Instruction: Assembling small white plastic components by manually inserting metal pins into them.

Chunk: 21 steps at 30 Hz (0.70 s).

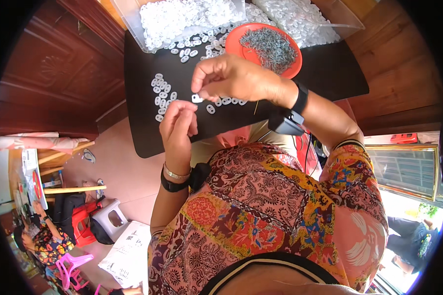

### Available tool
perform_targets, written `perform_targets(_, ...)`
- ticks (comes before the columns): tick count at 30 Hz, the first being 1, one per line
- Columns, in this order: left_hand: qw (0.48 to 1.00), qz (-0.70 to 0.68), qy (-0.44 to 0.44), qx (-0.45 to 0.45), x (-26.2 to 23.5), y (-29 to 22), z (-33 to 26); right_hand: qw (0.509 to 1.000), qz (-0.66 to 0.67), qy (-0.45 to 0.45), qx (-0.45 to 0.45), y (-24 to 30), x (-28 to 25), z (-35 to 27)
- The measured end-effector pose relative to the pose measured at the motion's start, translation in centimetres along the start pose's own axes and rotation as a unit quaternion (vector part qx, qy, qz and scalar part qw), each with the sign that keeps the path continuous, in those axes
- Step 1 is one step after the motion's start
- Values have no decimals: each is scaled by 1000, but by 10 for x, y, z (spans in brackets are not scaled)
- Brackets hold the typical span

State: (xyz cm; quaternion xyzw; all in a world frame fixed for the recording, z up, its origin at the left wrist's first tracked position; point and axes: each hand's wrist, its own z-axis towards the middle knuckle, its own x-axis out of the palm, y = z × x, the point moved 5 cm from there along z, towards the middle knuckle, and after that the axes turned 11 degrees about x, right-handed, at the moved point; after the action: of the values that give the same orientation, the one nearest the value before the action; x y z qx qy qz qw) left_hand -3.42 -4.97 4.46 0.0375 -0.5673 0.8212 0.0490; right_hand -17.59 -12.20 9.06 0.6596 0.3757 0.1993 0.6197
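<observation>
A small white plastic piece [197,99] with a hole sits at the fingertips of my right hand [226,78], which pinches it over the table. Just below and to the left, my left hand [177,125] has its thumb and fingers curled together, close to the piece. What lies between those left fingers is hidden. Loose white two-holed oval pieces [162,90] lie to the left of my hands, and another oval piece [210,108] rests just right of my left fingers. Beyond my right hand, a red plate [235,45] carries a heap of small grey screws [273,48].
At the far edge of the dark table [150,125] stands a clear bin [133,29] filled with white pieces, with a clear bag of pieces [300,22] beside it. Below left are a grey stool [110,221], a white sack [128,258] and another person [47,241].
</observation>
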Motion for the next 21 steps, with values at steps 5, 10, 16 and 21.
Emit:
perform_targets(5, 999, 27, 24, 17, 22, -4, -1, 995, 22, -90, -28, -17, 5, -23)
perform_targets(10, 997, 62, 31, 29, 27, 1, -3, 994, 23, -104, -30, -22, 5, -31)
perform_targets(16, 991, 111, 39, 57, 30, -2, -1, 991, 78, -100, -34, -35, 8, -31)
perform_targets(21, 985, 153, 56, 54, 28, 0, -6, 987, -65, -137, -58, -25, 10, -39)
